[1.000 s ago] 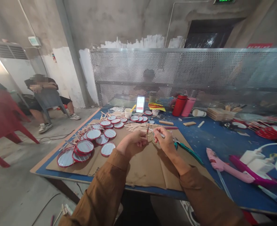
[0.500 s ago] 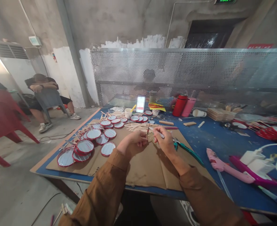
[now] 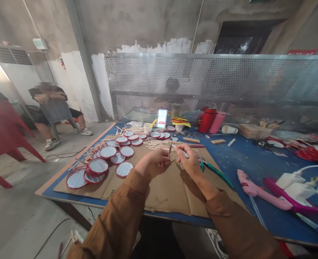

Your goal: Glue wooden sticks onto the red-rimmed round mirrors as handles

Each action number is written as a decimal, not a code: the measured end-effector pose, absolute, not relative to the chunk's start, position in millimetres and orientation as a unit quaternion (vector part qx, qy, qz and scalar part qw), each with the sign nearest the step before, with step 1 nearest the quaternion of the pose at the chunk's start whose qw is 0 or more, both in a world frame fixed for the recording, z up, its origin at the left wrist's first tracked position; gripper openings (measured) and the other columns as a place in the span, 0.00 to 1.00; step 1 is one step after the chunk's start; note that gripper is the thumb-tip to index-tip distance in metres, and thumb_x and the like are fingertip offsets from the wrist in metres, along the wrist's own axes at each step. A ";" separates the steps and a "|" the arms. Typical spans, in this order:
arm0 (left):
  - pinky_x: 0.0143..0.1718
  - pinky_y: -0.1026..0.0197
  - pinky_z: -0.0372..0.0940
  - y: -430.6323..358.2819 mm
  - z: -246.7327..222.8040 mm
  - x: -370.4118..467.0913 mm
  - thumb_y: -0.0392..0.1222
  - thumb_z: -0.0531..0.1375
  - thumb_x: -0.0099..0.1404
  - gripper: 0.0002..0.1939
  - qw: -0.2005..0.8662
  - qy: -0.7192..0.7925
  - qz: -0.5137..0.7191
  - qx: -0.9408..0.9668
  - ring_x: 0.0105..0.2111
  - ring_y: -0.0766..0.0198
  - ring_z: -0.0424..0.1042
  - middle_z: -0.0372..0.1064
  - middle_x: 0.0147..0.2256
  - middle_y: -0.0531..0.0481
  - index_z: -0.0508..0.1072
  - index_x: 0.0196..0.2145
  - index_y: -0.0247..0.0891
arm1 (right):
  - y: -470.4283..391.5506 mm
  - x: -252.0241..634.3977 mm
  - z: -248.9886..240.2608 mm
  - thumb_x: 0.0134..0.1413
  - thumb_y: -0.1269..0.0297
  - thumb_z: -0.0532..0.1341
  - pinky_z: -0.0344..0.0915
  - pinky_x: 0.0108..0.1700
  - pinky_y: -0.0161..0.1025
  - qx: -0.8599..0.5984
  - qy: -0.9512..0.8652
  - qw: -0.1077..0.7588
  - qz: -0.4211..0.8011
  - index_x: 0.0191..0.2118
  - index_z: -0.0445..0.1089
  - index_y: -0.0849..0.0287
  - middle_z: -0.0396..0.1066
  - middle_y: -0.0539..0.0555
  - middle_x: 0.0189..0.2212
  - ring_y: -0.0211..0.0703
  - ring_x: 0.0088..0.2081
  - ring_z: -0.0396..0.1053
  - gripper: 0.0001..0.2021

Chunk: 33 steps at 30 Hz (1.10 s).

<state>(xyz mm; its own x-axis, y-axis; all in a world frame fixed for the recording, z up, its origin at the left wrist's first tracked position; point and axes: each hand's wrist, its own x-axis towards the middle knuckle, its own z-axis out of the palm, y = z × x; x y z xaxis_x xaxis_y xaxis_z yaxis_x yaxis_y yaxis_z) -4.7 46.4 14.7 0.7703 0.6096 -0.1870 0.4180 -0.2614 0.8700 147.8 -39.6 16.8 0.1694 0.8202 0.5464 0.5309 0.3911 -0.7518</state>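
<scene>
My left hand [image 3: 156, 161] is closed, pinching a thin wooden craft stick [image 3: 170, 146] that stands upright from its fingertips. Close beside it, my right hand [image 3: 189, 160] grips a slim white pen-like tool [image 3: 185, 154], its tip near the stick; whether the two touch I cannot tell. Both hands are above a brown cardboard sheet [image 3: 166, 198]. Behind them lies a pile of loose craft sticks [image 3: 156, 144]. Pliers with teal handles [image 3: 218, 174] rest just right of my right hand.
Several red-rimmed round discs [image 3: 108, 151] are heaped on the left. A pink glue gun [image 3: 267, 196] and a purple power strip [image 3: 307, 205] lie right. A red bottle [image 3: 206, 120], a paper cup [image 3: 147, 128] and a lit phone [image 3: 162, 118] stand at the back. A person [image 3: 50, 104] sits far left.
The head view has shifted very slightly. Both hands keep nearly the same place and the same grips on the stick and the white tool.
</scene>
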 end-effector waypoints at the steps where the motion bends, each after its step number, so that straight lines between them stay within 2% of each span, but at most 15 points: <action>1: 0.21 0.69 0.61 46.0 15.0 -4.7 0.31 0.54 0.58 0.04 0.513 0.327 0.094 0.788 0.16 0.73 0.63 0.63 0.18 0.57 0.66 0.27 0.34 | -39.5 147.4 16.4 0.58 0.52 0.56 0.61 0.24 0.33 -0.536 -0.632 0.544 0.133 0.34 0.66 0.56 0.65 0.46 0.17 0.37 0.18 0.64 0.13; 33: 0.21 0.69 0.61 47.0 12.3 -5.8 0.32 0.55 0.57 0.02 0.521 0.325 0.099 0.783 0.16 0.73 0.63 0.63 0.19 0.57 0.66 0.27 0.34 | -38.5 148.5 15.1 0.56 0.52 0.57 0.63 0.25 0.34 -0.543 -0.625 0.545 0.134 0.33 0.67 0.56 0.66 0.47 0.19 0.38 0.18 0.65 0.13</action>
